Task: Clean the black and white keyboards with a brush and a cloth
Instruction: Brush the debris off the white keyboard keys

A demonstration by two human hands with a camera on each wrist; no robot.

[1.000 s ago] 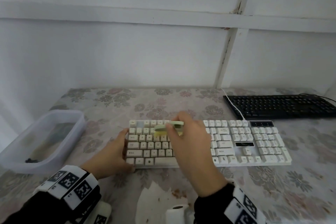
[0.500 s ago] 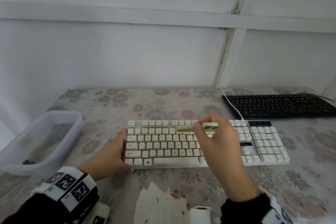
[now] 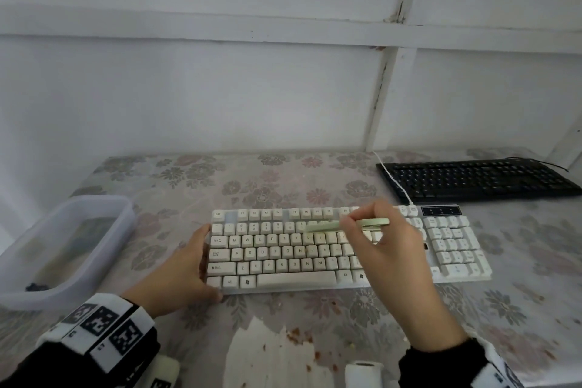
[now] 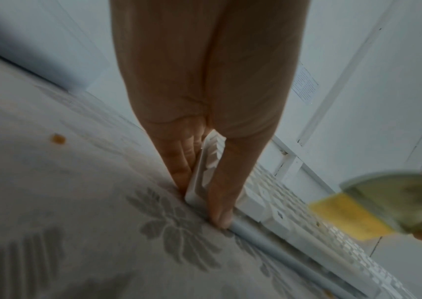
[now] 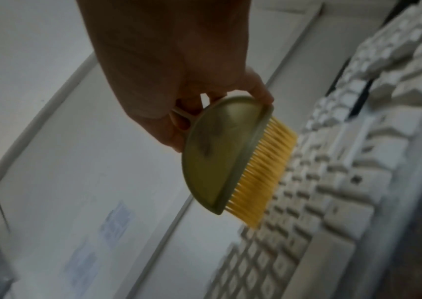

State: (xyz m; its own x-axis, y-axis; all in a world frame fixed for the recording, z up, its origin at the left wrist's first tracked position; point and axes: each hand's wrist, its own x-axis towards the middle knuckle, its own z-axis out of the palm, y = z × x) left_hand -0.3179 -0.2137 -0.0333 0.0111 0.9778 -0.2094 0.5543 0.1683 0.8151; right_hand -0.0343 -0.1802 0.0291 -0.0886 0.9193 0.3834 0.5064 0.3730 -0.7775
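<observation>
The white keyboard (image 3: 283, 255) lies across the middle of the flowered table. My left hand (image 3: 189, 268) braces its left end, with straight fingers along the side edge and the thumb at the front corner (image 4: 220, 214). My right hand (image 3: 378, 242) grips a pale green brush (image 3: 333, 225) with yellow bristles (image 5: 263, 174). The brush is over the number row, right of the keyboard's centre, with its bristles pointing down at the keys (image 5: 345, 182). The black keyboard (image 3: 472, 178) sits at the back right, untouched.
A translucent plastic tub (image 3: 104, 249) stands at the left with a dark bit inside. A white speckled sheet (image 3: 271, 356) and a white roll (image 3: 363, 372) lie at the front edge. A white cable (image 3: 393, 179) runs past the black keyboard. The wall is close behind.
My right hand has swept the brush rightward along the upper key rows, from the left part to right of centre. The left hand has stayed at the keyboard's left end.
</observation>
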